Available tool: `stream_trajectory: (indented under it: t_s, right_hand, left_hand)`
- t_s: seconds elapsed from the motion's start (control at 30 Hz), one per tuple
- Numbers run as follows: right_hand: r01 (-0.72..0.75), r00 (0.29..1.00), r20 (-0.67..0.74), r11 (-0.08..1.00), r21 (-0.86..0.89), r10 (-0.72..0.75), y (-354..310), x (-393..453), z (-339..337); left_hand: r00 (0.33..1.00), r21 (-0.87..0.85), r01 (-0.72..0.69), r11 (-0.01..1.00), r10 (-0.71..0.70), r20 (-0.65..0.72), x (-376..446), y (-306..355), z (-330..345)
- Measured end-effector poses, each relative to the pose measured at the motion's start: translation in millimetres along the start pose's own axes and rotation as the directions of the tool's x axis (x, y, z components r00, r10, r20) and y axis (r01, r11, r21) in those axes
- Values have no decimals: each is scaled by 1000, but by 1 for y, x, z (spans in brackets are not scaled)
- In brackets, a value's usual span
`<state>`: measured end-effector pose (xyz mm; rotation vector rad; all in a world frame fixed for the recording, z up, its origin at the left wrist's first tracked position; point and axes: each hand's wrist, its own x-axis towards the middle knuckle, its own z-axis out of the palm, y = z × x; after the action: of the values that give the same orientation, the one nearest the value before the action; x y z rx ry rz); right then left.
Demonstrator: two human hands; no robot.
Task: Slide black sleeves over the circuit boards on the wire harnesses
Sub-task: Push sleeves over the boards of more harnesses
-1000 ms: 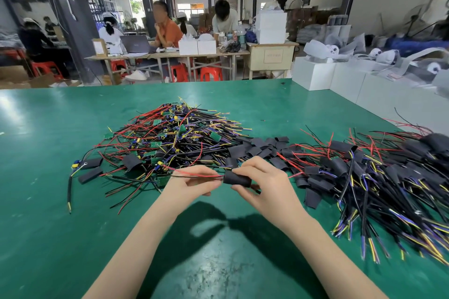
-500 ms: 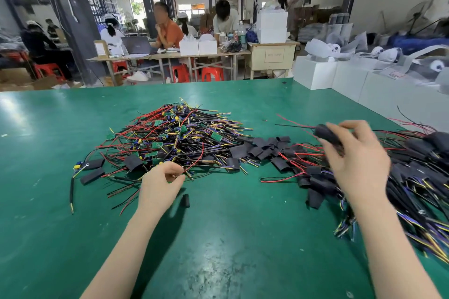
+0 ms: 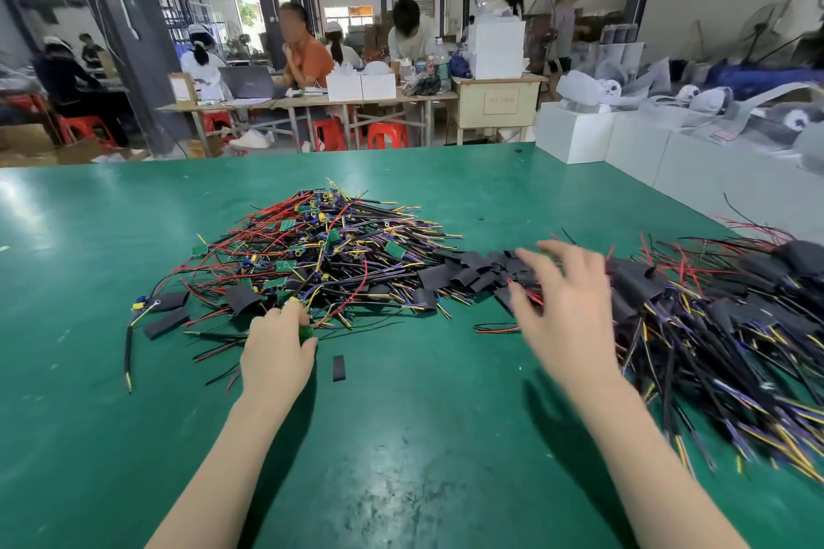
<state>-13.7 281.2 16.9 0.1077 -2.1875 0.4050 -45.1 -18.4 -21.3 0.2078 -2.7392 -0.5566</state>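
A small green board [image 3: 306, 332] is pinched at the near edge of the bare pile [image 3: 321, 254], held between the thumb and curled fingers of the left hand [image 3: 278, 350]. The board's wires run back into that pile, a tangle of red, black, yellow and purple leads with more green boards scattered through it. Just right of the left hand, one loose sleeve [image 3: 339, 368] is seen lying flat on the table [image 3: 401, 459], apart from everything else. More black sleeves [image 3: 472, 270] are heaped in a row between the bare pile and the right side. Over the right end of that row the right hand [image 3: 566, 308] is spread, fingers straight and splayed, nothing gripped; it is blurred, and whether the fingertips touch the sleeves cannot be told. Further right, the sleeved pile [image 3: 722, 316] is spread across the table, black tubes on its harnesses, coloured wire ends fanned out toward the near edge. Two flat sleeves [image 3: 167, 314] are seen at the far left of the bare pile. White boxes [image 3: 624, 138] are lined along the table's far right edge.
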Motion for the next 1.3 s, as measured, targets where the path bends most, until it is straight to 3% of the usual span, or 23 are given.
stream_trajectory:
  t_s: [0.23, 0.4, 0.53, 0.57, 0.63, 0.7, 0.77, 0.83, 0.97, 1.07, 1.23, 1.3]
  right_hand:
    - [165, 953, 240, 981, 100, -185, -20, -17, 19]
    - [150, 898, 405, 985, 83, -171, -28, -17, 42]
    - [68, 849, 520, 995, 71, -96, -37, -1, 76]
    - [34, 842, 534, 997, 75, -69, -38, 4, 84]
    - [1, 817, 574, 996, 89, -52, -39, 12, 96]
    - [6, 775, 628, 994, 108, -73, -39, 18, 105]
    - [3, 746, 662, 993, 116, -79, -39, 22, 109]
    - [-16, 746, 663, 993, 113, -63, -39, 24, 111]
    - [-42, 728, 684, 992, 117, -50, -36, 26, 107]
    - [-38, 715, 696, 991, 130, -63, -33, 27, 101]
    - [-157, 798, 600, 943, 295, -55, -30, 29, 86]
    - [-211, 781, 623, 923, 321, -38, -27, 29, 77]
  left_hand:
    - [980, -303, -177, 937, 140, -141, 2, 17, -8]
    - [963, -262, -191, 946, 129, -238, 2, 15, -6]
    - [923, -339, -230, 912, 95, -372, 4, 14, -13]
    - [911, -433, -253, 865, 64, -406, 4, 16, -18]
    - [908, -676, -302, 672, -14, -419, 3, 21, -30]
    - [920, -838, -319, 443, -69, -386, 3, 24, -41]
    - [942, -944, -298, 142, -119, -315, 5, 24, -50]
    - [968, -961, -226, -156, -145, -204, 9, 22, -57]
    - [978, -853, -32, -521, -191, 80, 14, 17, -64]
    - [961, -778, 58, -625, -176, 213, 15, 15, -61]
    - [944, -786, 106, -608, -186, 271, 15, 16, -52]
    - [943, -788, 118, -605, -179, 279, 15, 15, -49]
